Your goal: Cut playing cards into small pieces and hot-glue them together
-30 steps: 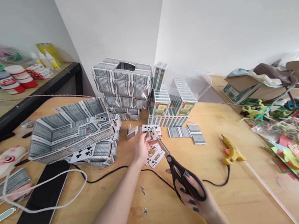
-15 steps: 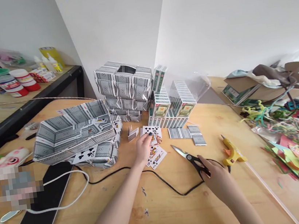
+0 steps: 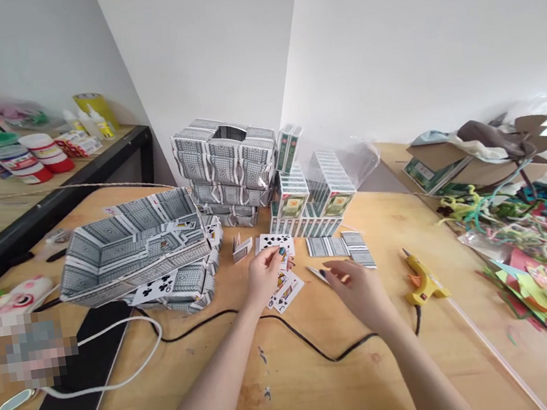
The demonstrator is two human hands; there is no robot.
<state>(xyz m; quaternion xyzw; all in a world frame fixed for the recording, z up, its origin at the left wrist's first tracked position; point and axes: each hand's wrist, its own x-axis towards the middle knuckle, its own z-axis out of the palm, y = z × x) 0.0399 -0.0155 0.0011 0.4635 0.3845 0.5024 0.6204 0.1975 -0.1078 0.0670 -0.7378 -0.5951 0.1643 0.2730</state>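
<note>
My left hand [image 3: 265, 272] pinches a playing card [image 3: 283, 257] between thumb and fingers, over the middle of the table. Just below it, face cards [image 3: 285, 292] lie fanned face up, a jack and a queen of spades among them. Behind the fingers shows another spade card [image 3: 274, 240]. My right hand [image 3: 357, 286] is open, its fingers slightly bent and apart, hovering over the scissors [image 3: 317, 274]. Only the blade tip of the scissors shows; the handles are hidden under the hand. Patterned card backs [image 3: 332, 246] lie beyond, and a small folded card piece [image 3: 241, 247] stands to the left.
A basket made of cards [image 3: 136, 277] stands left, a taller card box [image 3: 226, 154] behind. Card packs [image 3: 334, 183] are stacked at the back. A yellow glue gun [image 3: 423, 283] lies right, its black cable [image 3: 301, 336] crossing in front. A phone [image 3: 75, 386] lies left.
My right hand has let go of the scissors' handles and moved left and forward, above the blades. My left hand still pinches the card in nearly the same place.
</note>
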